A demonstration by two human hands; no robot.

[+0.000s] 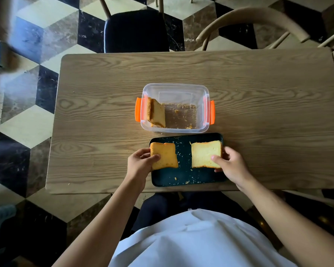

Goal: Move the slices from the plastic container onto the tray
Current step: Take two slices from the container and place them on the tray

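Observation:
A clear plastic container with orange clips stands mid-table. One cake slice leans on edge against its left wall, with crumbs beside it. In front of it lies a dark tray. My left hand grips an orange-yellow slice at the tray's left end, thumb on top. My right hand holds a paler yellow slice at the tray's right end. Both slices lie flat on or just over the tray.
The wooden table extends well to the right and left of the tray. A dark-cushioned chair stands at the far side and a curved wooden chair at the back right. Crumbs dot the tray.

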